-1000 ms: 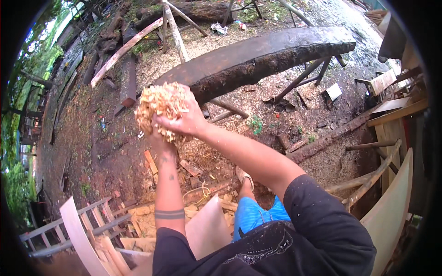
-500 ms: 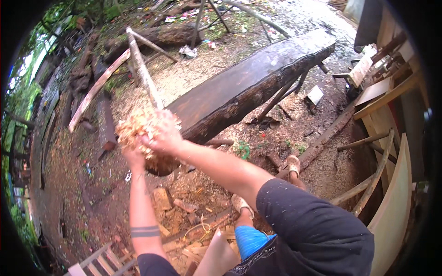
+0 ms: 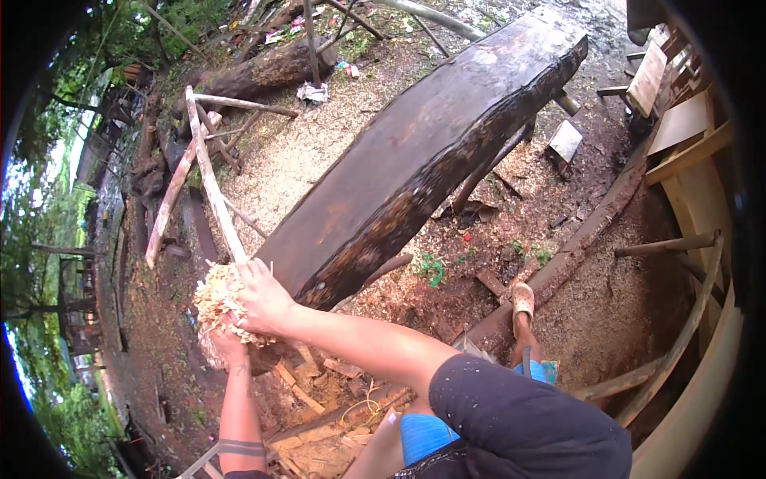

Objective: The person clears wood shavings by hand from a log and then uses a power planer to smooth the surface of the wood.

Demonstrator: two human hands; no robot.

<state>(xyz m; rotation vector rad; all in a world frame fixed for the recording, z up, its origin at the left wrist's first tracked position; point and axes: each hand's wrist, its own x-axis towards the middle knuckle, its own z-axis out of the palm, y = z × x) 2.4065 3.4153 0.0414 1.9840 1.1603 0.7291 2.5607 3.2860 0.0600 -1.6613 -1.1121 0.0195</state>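
Observation:
A bundle of pale wood shavings [image 3: 217, 297] is clutched between my two hands at the near end of a long, dark, wet wooden slab [image 3: 399, 172]. My right hand [image 3: 265, 300] presses on the bundle from the right, fingers curled over its top. Below it, my left hand [image 3: 230, 345] grips the underside, with most of its fingers hidden by the shavings. The slab has a rough, bark-like edge and rests on slanted wooden legs. Its near tip passes under my right forearm.
A frame of peeled poles [image 3: 206, 172] stands left of the slab. A thick log [image 3: 267, 73] lies behind it. Boards and poles [image 3: 670, 239] lean along the right. Wood scraps [image 3: 319, 383] lie near my legs, and a light clog [image 3: 523, 299] is on my foot.
My hands, still around the shavings, sit slightly lower in the picture. The whole view has shifted, and the slab looks larger. Only one clog shows now, where two showed before.

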